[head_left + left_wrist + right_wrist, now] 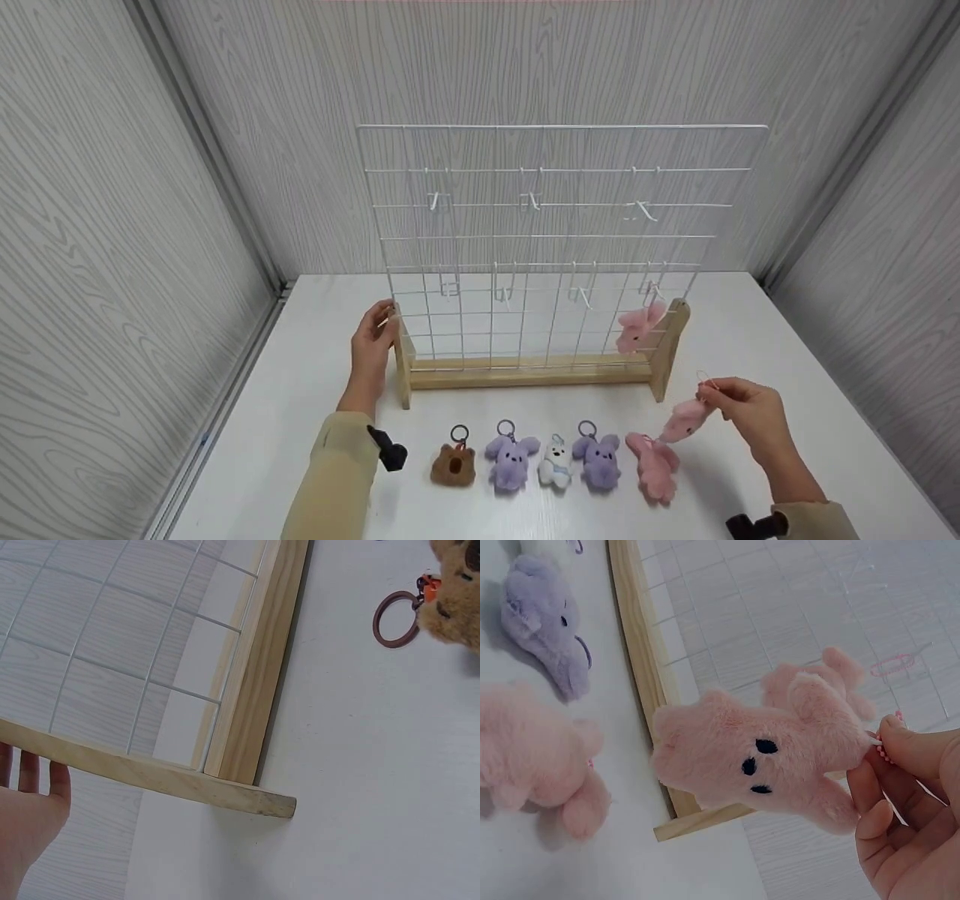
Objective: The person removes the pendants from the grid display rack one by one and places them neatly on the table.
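A white wire grid rack on a wooden stand (525, 376) stands upright on the table. My left hand (370, 346) holds the stand's left wooden side post (142, 771), its fingertips against the outer face. With thumb and fingers, my right hand (754, 414) pinches the bead loop of a pink plush keychain (780, 754), right of the rack. The plush hangs head outward, its dark eyes and nose showing in the right wrist view. Another pink plush keychain (636, 331) hangs from the lower right hook. A third pink plush (657, 471) lies on the table below the right hand.
In a row before the rack lie a brown bear keychain (454, 465), two purple plush keychains (511, 465) and a white plush keychain (556, 465). Several white hooks (534, 201) stick out from the grid. Wood-grain panels (97, 225) surround the white table (315, 315).
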Available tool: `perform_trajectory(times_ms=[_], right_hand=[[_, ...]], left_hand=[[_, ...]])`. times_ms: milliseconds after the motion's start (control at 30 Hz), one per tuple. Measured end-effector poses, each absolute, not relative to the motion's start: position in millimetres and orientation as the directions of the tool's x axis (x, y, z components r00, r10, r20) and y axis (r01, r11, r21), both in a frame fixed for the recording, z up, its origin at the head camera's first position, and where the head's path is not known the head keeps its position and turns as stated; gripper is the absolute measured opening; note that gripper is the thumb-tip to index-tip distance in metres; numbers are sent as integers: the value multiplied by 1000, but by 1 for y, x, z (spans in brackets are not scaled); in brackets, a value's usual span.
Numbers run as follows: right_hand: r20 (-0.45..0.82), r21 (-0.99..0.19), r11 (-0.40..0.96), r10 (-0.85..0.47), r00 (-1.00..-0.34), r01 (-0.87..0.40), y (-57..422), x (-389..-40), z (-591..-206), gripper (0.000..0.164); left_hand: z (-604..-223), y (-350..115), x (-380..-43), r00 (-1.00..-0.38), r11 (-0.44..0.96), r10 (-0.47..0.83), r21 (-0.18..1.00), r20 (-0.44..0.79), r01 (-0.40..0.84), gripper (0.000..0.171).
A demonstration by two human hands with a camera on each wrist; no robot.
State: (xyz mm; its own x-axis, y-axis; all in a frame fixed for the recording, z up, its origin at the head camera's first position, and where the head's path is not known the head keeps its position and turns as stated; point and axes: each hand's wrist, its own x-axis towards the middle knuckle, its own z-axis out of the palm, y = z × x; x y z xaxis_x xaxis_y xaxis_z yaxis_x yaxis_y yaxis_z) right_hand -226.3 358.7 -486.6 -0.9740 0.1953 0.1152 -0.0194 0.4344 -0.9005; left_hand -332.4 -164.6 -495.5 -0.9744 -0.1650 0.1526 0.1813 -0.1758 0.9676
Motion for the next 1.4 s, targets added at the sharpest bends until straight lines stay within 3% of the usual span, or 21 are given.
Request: perform_trajectory(times_ms=[767,1400], right_hand=[[26,-861,502,191,-981,75,400,-194,-501,38],[-125,-793,603,-15,-992,91,409,-182,-505,29]], left_hand=[[-493,-164,-335,-978,-131,-164,980,127,149,38],[-495,-165,-332,-976,-112,-169,981,139,159,37]])
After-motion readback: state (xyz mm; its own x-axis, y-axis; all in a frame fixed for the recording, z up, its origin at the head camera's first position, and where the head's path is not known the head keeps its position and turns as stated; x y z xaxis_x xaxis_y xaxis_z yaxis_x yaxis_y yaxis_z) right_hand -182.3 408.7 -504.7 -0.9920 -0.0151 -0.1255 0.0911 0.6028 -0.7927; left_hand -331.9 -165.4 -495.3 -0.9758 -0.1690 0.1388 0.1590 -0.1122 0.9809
